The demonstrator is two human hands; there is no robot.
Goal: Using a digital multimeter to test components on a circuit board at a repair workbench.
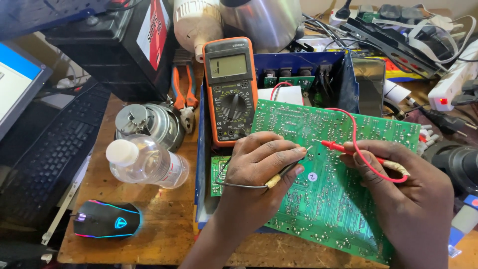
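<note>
The left hand (261, 167) is curled narrow around a thin black test probe with a yellowed grip (285, 174), its tip resting on the large green printed circuit board (328, 199) that lies tilted over the near edge of the wooden surface (159, 224); the right hand (398, 184) pinches a red test probe (334, 145) between thumb and fingers, tip touching the same board just beside the black tip; a red lead wire (354, 130) loops up from it across the board. To the left, near the front edge, sits a black computer mouse with glowing coloured trim (105, 219); behind it lies a clear plastic bottle with a white cap (147, 162) on its side, then a round metal motor part (147, 122). Just past the left hand stands an orange-cased digital multimeter (230, 92), propped against an open blue metal case (343, 79); orange-handled pliers (183, 92) lie beside it. A black keyboard (50, 149) runs along the far left; a white power strip (455, 82) sits far right.
</note>
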